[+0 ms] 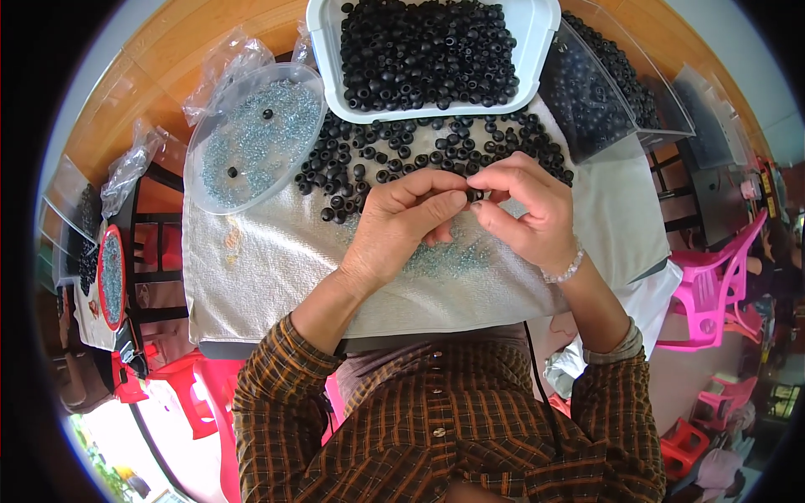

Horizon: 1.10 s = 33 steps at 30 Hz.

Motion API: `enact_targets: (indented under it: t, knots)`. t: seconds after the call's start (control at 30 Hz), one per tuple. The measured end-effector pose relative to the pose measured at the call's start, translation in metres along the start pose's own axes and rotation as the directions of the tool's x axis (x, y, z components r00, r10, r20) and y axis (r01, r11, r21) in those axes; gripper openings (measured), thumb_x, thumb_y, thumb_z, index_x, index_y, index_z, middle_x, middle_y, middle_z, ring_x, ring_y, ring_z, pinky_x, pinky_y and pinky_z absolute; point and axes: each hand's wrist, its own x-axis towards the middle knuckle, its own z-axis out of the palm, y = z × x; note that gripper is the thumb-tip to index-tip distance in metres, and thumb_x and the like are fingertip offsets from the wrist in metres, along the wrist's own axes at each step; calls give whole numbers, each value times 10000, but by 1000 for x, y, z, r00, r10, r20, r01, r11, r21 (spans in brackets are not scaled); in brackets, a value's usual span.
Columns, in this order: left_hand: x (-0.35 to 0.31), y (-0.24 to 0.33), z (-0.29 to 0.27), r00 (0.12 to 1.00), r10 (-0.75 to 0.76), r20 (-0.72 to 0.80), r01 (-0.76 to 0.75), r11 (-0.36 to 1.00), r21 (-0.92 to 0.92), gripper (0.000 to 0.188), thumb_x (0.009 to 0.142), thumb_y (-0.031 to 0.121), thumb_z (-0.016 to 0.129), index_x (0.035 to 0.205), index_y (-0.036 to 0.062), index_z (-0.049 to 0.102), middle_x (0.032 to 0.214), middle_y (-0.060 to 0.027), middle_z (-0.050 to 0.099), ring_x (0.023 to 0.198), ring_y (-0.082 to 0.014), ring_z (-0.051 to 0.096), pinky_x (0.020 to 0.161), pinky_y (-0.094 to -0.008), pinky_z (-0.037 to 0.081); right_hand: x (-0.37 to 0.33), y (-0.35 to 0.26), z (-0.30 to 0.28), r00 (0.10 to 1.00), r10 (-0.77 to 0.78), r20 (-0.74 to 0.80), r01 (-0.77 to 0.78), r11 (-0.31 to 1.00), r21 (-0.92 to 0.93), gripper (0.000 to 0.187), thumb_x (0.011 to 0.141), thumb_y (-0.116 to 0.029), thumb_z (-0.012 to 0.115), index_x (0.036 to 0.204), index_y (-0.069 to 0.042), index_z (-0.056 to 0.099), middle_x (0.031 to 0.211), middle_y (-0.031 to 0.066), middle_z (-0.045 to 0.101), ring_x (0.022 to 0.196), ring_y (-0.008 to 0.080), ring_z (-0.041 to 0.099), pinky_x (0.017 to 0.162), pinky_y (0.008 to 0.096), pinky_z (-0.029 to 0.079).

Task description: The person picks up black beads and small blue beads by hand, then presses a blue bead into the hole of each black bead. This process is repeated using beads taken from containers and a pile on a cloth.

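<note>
Above the cloth-covered table, my two hands meet at a small black bead point(475, 194). The thumb and fingers of my right hand point(537, 210) pinch this bead. Thumb and forefinger of my left hand point(398, 222) are pressed together right beside it; what they hold, if anything, is too small to make out. Under and in front of the hands, many loose black beads point(335, 172) are spread on the white towel point(260, 285). Tiny pale-blue beads point(453, 261) lie scattered on the towel just below the hands.
At the far side stands a white tub point(325, 63) heaped with black beads. A clear oval container point(191, 176) of pale-blue beads sits left, near crumpled plastic bags point(231, 67). A clear bin point(599, 138) of black beads leans at the right. Pink chairs point(704, 289) stand beyond.
</note>
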Motion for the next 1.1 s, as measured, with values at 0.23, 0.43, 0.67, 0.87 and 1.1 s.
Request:
enact_targets:
  t: [0.23,0.43,0.67,0.87,1.1]
  knots:
    - [-1,-1,-1,999,-24,29,26,998,-58,197,923,129,598,1081,25,654,813,-23,649,621,-77,557,546,-201,438,-3,0,-2,989,-147,-33,143,984,-104,228,715,39,672,937,-4,650,887,87,629,692,158,589,590,249,483]
    - [-2,2,2,995,-75,66,83,988,-128,212,916,142,605,1094,41,661,739,-19,627,604,-93,558,530,-212,421,-2,2,-3,961,-275,-36,265,948,-176,213,721,19,690,929,-6,648,887,91,625,734,195,581,619,276,475]
    - [-1,6,-1,994,-72,78,86,977,-194,182,911,132,616,1042,11,653,836,-46,670,594,-75,550,529,-205,438,-6,-14,-3,999,-34,-34,35,999,30,167,749,27,667,913,11,637,869,96,618,694,190,576,602,282,472]
    - [1,3,-2,997,-77,2,76,975,-211,161,894,133,635,1009,21,651,827,-43,672,587,-63,535,534,-197,429,-26,0,-17,947,-42,317,133,954,-269,151,692,9,678,826,-58,656,783,48,584,676,190,581,585,288,472]
    - [1,3,-2,998,-64,9,64,976,-208,162,894,117,631,1025,23,652,841,-56,684,591,-71,539,538,-205,435,-22,-2,-13,915,-49,401,197,920,-339,94,690,-58,690,762,-104,651,732,16,543,666,192,573,563,316,467]
